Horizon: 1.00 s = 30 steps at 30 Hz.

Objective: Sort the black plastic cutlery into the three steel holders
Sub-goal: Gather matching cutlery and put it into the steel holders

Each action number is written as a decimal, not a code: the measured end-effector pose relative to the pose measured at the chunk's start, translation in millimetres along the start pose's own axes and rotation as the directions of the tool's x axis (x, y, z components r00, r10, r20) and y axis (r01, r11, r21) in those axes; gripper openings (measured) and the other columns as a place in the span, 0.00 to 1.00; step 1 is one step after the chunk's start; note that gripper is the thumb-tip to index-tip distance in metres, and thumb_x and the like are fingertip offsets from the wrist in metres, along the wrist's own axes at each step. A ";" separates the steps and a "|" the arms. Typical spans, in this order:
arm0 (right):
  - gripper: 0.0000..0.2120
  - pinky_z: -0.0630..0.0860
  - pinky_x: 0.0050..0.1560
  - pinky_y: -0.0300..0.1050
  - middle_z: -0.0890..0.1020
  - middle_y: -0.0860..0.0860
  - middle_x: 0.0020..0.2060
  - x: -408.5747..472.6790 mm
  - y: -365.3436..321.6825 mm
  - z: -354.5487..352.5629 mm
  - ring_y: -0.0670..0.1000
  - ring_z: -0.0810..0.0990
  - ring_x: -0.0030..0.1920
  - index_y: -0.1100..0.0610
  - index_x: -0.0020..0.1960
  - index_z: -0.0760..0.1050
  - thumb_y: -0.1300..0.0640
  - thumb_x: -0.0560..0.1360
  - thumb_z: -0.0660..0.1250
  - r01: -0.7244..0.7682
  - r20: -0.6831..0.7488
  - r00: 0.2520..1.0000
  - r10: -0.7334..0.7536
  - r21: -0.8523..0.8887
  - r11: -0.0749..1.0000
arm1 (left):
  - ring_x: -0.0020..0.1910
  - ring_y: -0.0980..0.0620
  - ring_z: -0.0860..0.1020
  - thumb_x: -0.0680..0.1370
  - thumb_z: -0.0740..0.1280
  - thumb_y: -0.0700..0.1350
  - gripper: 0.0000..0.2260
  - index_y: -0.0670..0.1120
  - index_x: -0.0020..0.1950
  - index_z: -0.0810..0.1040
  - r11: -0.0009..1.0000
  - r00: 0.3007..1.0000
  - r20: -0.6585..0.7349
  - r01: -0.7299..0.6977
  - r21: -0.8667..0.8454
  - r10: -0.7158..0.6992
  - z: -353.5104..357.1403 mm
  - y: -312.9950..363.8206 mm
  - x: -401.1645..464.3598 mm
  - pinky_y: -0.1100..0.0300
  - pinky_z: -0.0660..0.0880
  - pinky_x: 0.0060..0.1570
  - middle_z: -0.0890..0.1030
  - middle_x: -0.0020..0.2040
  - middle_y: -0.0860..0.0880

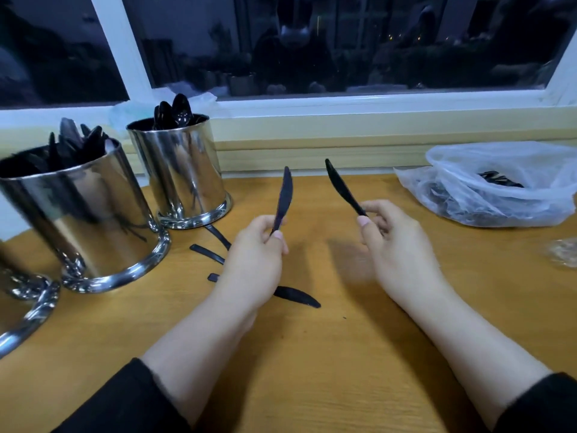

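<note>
My left hand (256, 254) pinches a black plastic knife (284, 195) by its handle, blade pointing up. My right hand (393, 242) grips a second black knife (342, 185), blade tilted up and to the left. Three steel holders stand at the left: the far one (181, 170) holds spoons, the middle one (84, 214) holds several black pieces, and only the base of the nearest one (28, 304) shows. Loose cutlery lies on the wooden table under my left hand: a knife blade (296, 296) and handles (207, 254).
A clear plastic bag (499, 185) with more black cutlery lies at the right rear of the table (312, 354). A window sill and dark window run along the back. A crumpled bit of clear plastic (563, 251) sits at the right edge.
</note>
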State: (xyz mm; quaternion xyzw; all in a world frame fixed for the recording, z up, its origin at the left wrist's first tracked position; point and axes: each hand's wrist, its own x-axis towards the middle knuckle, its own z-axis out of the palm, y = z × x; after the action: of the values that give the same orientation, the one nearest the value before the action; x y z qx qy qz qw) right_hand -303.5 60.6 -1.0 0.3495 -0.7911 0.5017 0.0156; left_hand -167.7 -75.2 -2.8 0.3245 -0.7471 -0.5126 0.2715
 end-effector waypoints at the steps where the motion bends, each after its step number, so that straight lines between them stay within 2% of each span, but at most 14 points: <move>1: 0.11 0.68 0.39 0.29 0.80 0.44 0.39 -7.8 -11.5 12.1 0.42 0.77 0.41 0.49 0.62 0.78 0.57 0.84 0.61 0.052 0.012 0.999 -0.052 -0.002 0.999 | 0.33 0.53 0.70 0.86 0.57 0.46 0.11 0.54 0.59 0.79 0.991 0.998 0.003 0.070 -0.116 -0.070 -0.9 -2.1 -3.0 0.54 0.69 0.38 0.76 0.38 0.53; 3: 0.16 0.66 0.45 0.27 0.79 0.47 0.46 -22.1 -31.6 37.5 0.42 0.73 0.46 0.53 0.70 0.76 0.59 0.84 0.59 0.165 0.058 0.985 -0.162 -0.051 0.985 | 0.31 0.53 0.68 0.87 0.58 0.49 0.12 0.50 0.57 0.81 0.929 0.985 0.023 0.169 -0.330 -0.171 -4.9 -0.5 -9.4 0.57 0.67 0.34 0.73 0.40 0.50; 5: 0.18 0.65 0.42 0.29 0.72 0.46 0.44 -33.6 -48.9 57.9 0.40 0.72 0.44 0.57 0.73 0.73 0.60 0.84 0.57 0.190 0.140 0.974 -0.180 -0.059 0.980 | 0.31 0.53 0.67 0.86 0.60 0.55 0.15 0.46 0.53 0.81 0.887 0.983 0.020 0.175 -0.427 -0.184 -12.3 3.0 -14.5 0.58 0.66 0.33 0.71 0.39 0.48; 7: 0.17 0.66 0.37 0.26 0.68 0.45 0.40 -39.4 -60.0 70.1 0.33 0.72 0.39 0.62 0.71 0.72 0.62 0.85 0.56 0.157 0.210 0.965 -0.157 0.018 0.987 | 0.33 0.52 0.68 0.84 0.62 0.57 0.17 0.46 0.45 0.78 0.901 0.988 0.009 0.141 -0.411 -0.151 -20.5 5.1 -19.1 0.57 0.67 0.35 0.72 0.38 0.47; 8: 0.16 0.66 0.37 0.25 0.69 0.45 0.41 -41.5 -64.4 75.0 0.31 0.73 0.40 0.60 0.71 0.73 0.62 0.85 0.56 0.171 0.226 0.959 -0.173 0.030 0.985 | 0.33 0.52 0.69 0.84 0.62 0.57 0.17 0.46 0.44 0.77 0.909 0.990 0.008 0.130 -0.395 -0.138 -24.1 4.6 -20.8 0.58 0.68 0.35 0.73 0.37 0.47; 10: 0.17 0.68 0.40 0.27 0.71 0.45 0.45 -44.2 -70.2 81.8 0.37 0.73 0.46 0.55 0.71 0.74 0.60 0.85 0.57 0.256 0.242 0.938 -0.248 -0.002 0.967 | 0.36 0.53 0.73 0.85 0.63 0.54 0.16 0.47 0.42 0.79 0.907 0.990 0.009 0.134 -0.400 -0.142 -31.0 0.6 -22.3 0.59 0.71 0.38 0.75 0.35 0.50; 12: 0.17 0.68 0.44 0.26 0.74 0.46 0.49 -41.9 -69.4 82.3 0.41 0.72 0.49 0.54 0.71 0.75 0.59 0.84 0.59 0.293 0.256 0.926 -0.279 -0.019 0.956 | 0.38 0.50 0.74 0.85 0.63 0.52 0.17 0.49 0.39 0.80 0.906 0.989 -0.016 0.127 -0.404 -0.145 -37.5 -4.3 -20.6 0.54 0.71 0.41 0.76 0.35 0.49; 16: 0.12 0.66 0.49 0.24 0.78 0.44 0.51 -29.4 -57.4 65.9 0.41 0.74 0.48 0.53 0.62 0.82 0.58 0.82 0.63 0.268 0.147 0.955 -0.258 -0.049 0.962 | 0.33 0.54 0.75 0.86 0.60 0.50 0.16 0.48 0.43 0.81 0.936 0.991 -0.072 0.078 -0.343 -0.109 -53.5 -7.6 -15.9 0.58 0.72 0.41 0.77 0.31 0.55; 18: 0.07 0.67 0.48 0.29 0.78 0.40 0.48 -23.8 -52.3 53.9 0.42 0.74 0.47 0.46 0.53 0.82 0.52 0.81 0.65 0.238 0.202 0.956 -0.215 -0.099 0.966 | 0.39 0.53 0.81 0.87 0.58 0.48 0.15 0.46 0.46 0.79 0.920 0.994 -0.074 0.046 -0.390 -0.081 -65.4 -8.9 -12.9 0.56 0.75 0.43 0.81 0.36 0.52; 20: 0.06 0.69 0.47 0.36 0.77 0.39 0.45 -19.5 -47.5 41.5 0.41 0.75 0.47 0.43 0.48 0.80 0.44 0.79 0.65 0.204 0.357 0.927 -0.116 -0.218 0.955 | 0.40 0.47 0.83 0.87 0.56 0.48 0.13 0.46 0.50 0.78 0.909 0.995 -0.085 0.020 -0.416 -0.060 -79.2 -12.7 -10.1 0.51 0.76 0.44 0.82 0.39 0.48; 22: 0.10 0.69 0.47 0.38 0.76 0.38 0.46 -16.7 -44.0 30.8 0.39 0.74 0.48 0.41 0.51 0.79 0.37 0.75 0.67 0.229 0.526 0.850 -0.009 -0.356 0.906 | 0.33 0.47 0.78 0.87 0.56 0.49 0.13 0.49 0.53 0.79 0.941 0.994 -0.105 -0.008 -0.338 -0.030 -91.1 -18.7 -6.1 0.50 0.72 0.40 0.76 0.36 0.48; 24: 0.14 0.67 0.48 0.33 0.74 0.37 0.49 -15.4 -42.4 26.2 0.37 0.72 0.50 0.39 0.54 0.77 0.35 0.72 0.69 0.271 0.632 0.771 0.077 -0.435 0.858 | 0.28 0.51 0.68 0.87 0.55 0.51 0.14 0.51 0.53 0.80 0.971 0.991 -0.132 -0.030 -0.238 -0.002 -99.7 -22.4 -1.9 0.54 0.67 0.33 0.70 0.35 0.49; 27: 0.12 0.66 0.46 0.32 0.74 0.38 0.48 -13.6 -40.0 27.2 0.35 0.71 0.48 0.40 0.52 0.77 0.38 0.72 0.72 0.266 0.637 0.767 0.075 -0.422 0.867 | 0.28 0.53 0.62 0.87 0.57 0.52 0.14 0.53 0.53 0.82 0.990 0.995 -0.102 -0.024 -0.142 0.009 -106.6 -25.7 2.0 0.58 0.60 0.29 0.68 0.35 0.50; 30: 0.08 0.66 0.45 0.33 0.75 0.38 0.46 -12.7 -37.5 30.1 0.36 0.72 0.47 0.41 0.48 0.78 0.40 0.73 0.72 0.291 0.630 0.776 0.034 -0.404 0.867 | 0.27 0.54 0.65 0.86 0.59 0.51 0.12 0.55 0.52 0.82 0.998 0.998 -0.038 -0.049 -0.037 0.047 -104.2 -27.4 2.3 0.56 0.63 0.30 0.70 0.31 0.55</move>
State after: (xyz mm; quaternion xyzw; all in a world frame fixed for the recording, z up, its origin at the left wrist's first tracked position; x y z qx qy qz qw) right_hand -262.7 33.8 8.7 0.5341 -0.8239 0.1445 -0.1228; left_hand -86.6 -145.7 5.6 0.3108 -0.7395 -0.5140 0.3038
